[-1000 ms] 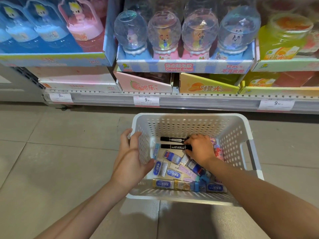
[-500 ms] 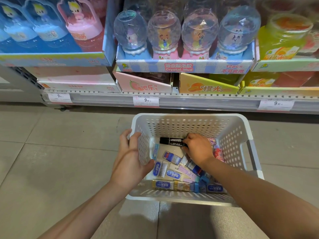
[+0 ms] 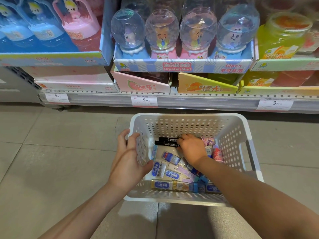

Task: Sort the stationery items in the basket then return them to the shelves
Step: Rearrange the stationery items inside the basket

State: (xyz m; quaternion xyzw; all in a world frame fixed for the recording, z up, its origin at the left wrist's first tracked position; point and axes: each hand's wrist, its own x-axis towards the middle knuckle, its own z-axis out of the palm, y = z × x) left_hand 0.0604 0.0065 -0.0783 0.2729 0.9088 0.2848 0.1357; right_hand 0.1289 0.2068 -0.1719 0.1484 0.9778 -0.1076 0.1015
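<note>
A white perforated basket (image 3: 189, 124) stands on the floor below the shelf. Inside lie two black markers (image 3: 166, 142) at the far end, several blue-and-white wrapped erasers (image 3: 170, 157), blue sharpeners (image 3: 198, 184) and pink tape rolls (image 3: 216, 152) at the right. My right hand (image 3: 192, 148) is inside the basket, its fingers curled round the right ends of both black markers. My left hand (image 3: 128, 163) holds the basket's left wall, thumb inside and fingers over the outside near the rim.
A shelf edge (image 3: 172, 100) with 9.90 price tags runs just behind the basket. Above it stand display boxes of crystal mud globes (image 3: 181, 40), blue and pink toys (image 3: 48, 31) and yellow jars (image 3: 283, 35). Grey tiled floor (image 3: 60, 152) surrounds the basket.
My right hand shifted slightly within the basket and has brought the two black markers together side by side. My left hand and the basket stayed in place.
</note>
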